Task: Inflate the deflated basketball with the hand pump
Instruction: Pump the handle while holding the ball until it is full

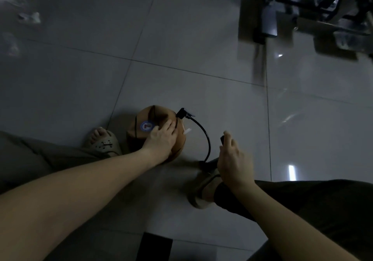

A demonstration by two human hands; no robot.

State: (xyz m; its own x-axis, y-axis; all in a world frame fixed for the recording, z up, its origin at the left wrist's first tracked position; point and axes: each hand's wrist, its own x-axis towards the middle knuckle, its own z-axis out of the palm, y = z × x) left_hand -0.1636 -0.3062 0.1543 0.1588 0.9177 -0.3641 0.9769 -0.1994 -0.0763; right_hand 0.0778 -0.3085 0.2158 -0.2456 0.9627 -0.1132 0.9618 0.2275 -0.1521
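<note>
Sandal (109, 144) beside basketball (155, 113); metal frame (268, 18) beyond.

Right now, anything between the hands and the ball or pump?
Nothing visible. The left hand rests directly on the basketball, and the right hand is at the pump handle. The hose arcs between the two hands over bare floor, blocking neither.

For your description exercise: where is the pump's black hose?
In the head view, the black hose arcs just right of centre, from the basketball under the left hand to the pump in the right hand.
</note>
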